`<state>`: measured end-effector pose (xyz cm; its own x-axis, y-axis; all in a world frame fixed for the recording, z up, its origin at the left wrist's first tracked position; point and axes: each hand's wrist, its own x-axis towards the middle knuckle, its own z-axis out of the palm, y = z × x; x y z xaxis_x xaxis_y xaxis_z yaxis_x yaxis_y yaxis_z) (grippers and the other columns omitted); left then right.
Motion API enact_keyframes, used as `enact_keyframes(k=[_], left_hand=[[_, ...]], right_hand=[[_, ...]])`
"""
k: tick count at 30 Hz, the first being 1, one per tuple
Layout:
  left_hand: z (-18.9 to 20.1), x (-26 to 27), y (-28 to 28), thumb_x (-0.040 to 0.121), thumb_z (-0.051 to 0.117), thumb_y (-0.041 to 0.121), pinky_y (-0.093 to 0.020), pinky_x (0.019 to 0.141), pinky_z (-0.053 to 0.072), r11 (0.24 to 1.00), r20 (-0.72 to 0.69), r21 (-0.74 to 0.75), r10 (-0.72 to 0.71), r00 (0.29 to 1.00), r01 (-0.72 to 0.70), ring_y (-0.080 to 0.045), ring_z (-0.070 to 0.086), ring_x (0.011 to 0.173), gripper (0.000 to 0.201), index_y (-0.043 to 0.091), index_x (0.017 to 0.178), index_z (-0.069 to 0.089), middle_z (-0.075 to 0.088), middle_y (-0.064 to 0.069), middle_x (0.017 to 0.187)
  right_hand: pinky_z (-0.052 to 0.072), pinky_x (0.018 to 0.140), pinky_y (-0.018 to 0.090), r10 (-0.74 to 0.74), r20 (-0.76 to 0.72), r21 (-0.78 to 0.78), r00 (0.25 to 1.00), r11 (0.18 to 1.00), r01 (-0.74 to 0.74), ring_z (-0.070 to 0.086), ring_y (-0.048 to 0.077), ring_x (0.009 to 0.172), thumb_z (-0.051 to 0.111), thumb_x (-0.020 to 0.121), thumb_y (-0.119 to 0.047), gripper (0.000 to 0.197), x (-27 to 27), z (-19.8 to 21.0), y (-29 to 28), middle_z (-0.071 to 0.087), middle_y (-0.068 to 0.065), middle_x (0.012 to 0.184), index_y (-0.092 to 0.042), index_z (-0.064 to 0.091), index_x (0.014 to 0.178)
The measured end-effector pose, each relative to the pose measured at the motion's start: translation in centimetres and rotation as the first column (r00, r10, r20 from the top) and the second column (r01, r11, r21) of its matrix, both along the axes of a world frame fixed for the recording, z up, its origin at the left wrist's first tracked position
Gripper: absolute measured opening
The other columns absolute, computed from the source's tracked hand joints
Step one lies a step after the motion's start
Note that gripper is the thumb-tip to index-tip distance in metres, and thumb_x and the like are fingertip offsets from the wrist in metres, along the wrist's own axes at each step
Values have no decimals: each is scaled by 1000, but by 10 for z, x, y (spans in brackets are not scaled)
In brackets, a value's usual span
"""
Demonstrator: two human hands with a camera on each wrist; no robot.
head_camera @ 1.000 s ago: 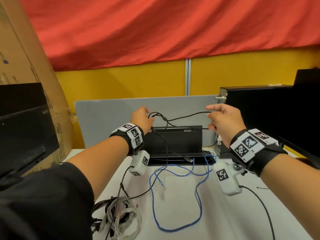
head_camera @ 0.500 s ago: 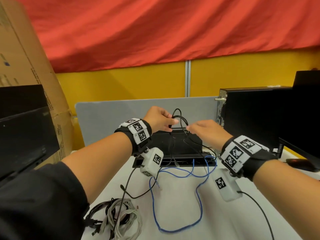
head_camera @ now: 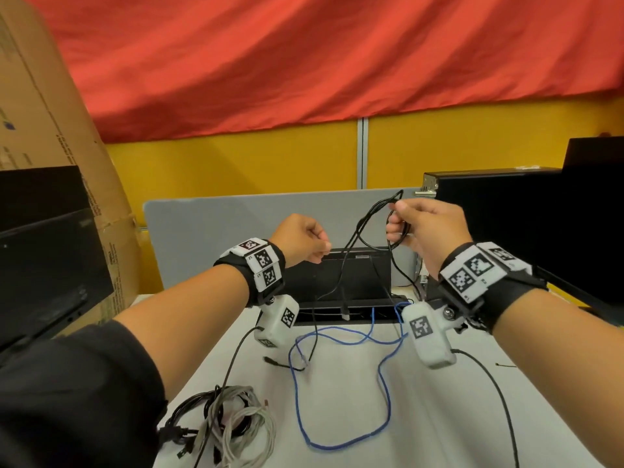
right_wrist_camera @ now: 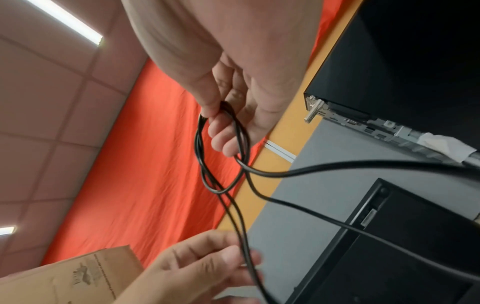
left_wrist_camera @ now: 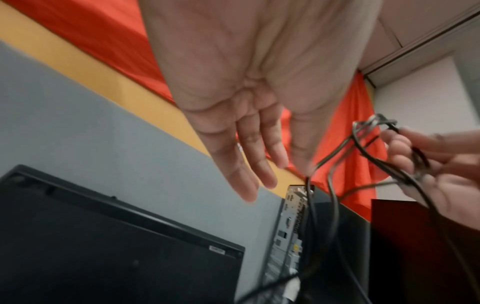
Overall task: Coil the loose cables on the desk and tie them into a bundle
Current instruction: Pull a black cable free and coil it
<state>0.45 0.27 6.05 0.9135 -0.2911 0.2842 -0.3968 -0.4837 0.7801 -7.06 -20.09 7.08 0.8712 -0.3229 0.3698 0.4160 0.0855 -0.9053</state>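
Note:
A thin black cable (head_camera: pixel 371 211) is gathered in loops held up over the desk (head_camera: pixel 354 417). My right hand (head_camera: pixel 398 228) grips those loops, thumb on top and fingers curled through them (right_wrist_camera: pixel 223 123). The cable's loose strands (right_wrist_camera: pixel 241 226) hang down toward the black cable box (head_camera: pixel 354 275). To the left, my left hand (head_camera: pixel 314 246) is apart from the coil, its fingers (left_wrist_camera: pixel 259 164) relaxed and holding nothing; one strand (left_wrist_camera: pixel 309 185) passes right by the thumb tip. A blue cable (head_camera: pixel 385 393) lies loose on the desk. A grey and black cable bundle (head_camera: pixel 236 430) sits at the near left.
A grey partition (head_camera: pixel 219 238) closes the desk's far edge. A black computer tower (head_camera: pixel 506 231) stands at the right, close to my right hand. On the left are a dark monitor (head_camera: pixel 40 258) and a large cardboard box (head_camera: pixel 50 163). The wrist cameras' own leads trail over the desk.
Half a second ago both hands met at the cable loop. My right hand has since lifted up and right with the coil, and my left hand has let go and drawn left.

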Motion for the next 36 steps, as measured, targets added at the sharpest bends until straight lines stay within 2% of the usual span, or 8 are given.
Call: enact_keyframes(k=[3, 6, 8, 19, 24, 28, 33, 36], left_hand=[[-9, 0, -3, 82, 76, 17, -30, 75, 61, 991, -104, 44, -121, 987, 126, -17, 70, 94, 21, 15, 101, 69, 72, -7, 99], [-17, -3, -15, 84, 75, 21, -26, 75, 60, 973, -117, 63, -213, 970, 221, -10, 71, 89, 13, 25, 96, 71, 75, 2, 93], [-18, -3, -19, 88, 70, 21, -27, 73, 60, 985, -49, 19, -172, 984, 173, -11, 72, 78, 1, 21, 88, 71, 75, 0, 83], [0, 17, 14, 96, 58, 9, -38, 78, 58, 944, 17, -272, 198, 980, -186, -23, 65, 73, 17, -4, 96, 69, 69, -12, 78], [-3, -12, -16, 86, 73, 23, -30, 67, 60, 991, -81, -104, -96, 992, 88, -20, 72, 79, 16, 10, 93, 70, 73, -10, 90], [-5, -21, -38, 89, 69, 13, -31, 66, 62, 983, -49, -168, -77, 996, 68, -18, 69, 67, 11, 3, 94, 66, 69, -12, 80], [0, -17, -26, 94, 61, 8, -31, 67, 61, 953, -41, -301, 3, 999, -16, -19, 63, 67, 10, 3, 86, 63, 62, -11, 74], [5, -14, -17, 100, 48, 6, -38, 66, 59, 871, -168, -479, 34, 985, -112, -20, 55, 57, 19, 7, 82, 55, 51, -7, 63]], right_hand=[[59, 71, 36, 44, 14, 78, 999, 996, -45, 65, 22, 67, 54, 96, -6, 16, -4, 5, 1, 62, 14, 75, 6, 65, 98], [60, 71, 34, 53, 46, 76, 998, 996, -57, 68, 22, 72, 51, 98, -6, 13, -4, 9, 8, 66, 13, 80, -2, 62, 93], [61, 71, 35, 70, 40, 86, 997, 994, -73, 70, 23, 73, 51, 98, -7, 13, -3, 12, 8, 69, 13, 81, -5, 62, 91], [59, 62, 32, -79, -98, 72, 992, 994, 87, 68, 20, 59, 57, 92, 1, 11, 1, -6, -21, 66, 19, 75, -1, 65, 84], [61, 76, 37, 27, -86, 111, 996, 994, -18, 73, 26, 80, 53, 96, -2, 10, -3, -15, -6, 70, 19, 90, -4, 62, 94], [60, 79, 37, 120, -92, 132, 988, 985, -107, 72, 27, 85, 50, 97, -3, 11, -6, -14, 7, 72, 19, 92, -5, 60, 92], [56, 62, 31, -152, -228, -200, 962, 974, 107, 65, 21, 69, 56, 92, -7, 13, 0, -17, -7, 71, 10, 75, -7, 66, 82], [53, 63, 40, -313, -336, -306, 888, 928, 211, 58, 26, 61, 50, 92, -16, 21, 10, -30, -22, 64, 13, 67, -4, 61, 79]])
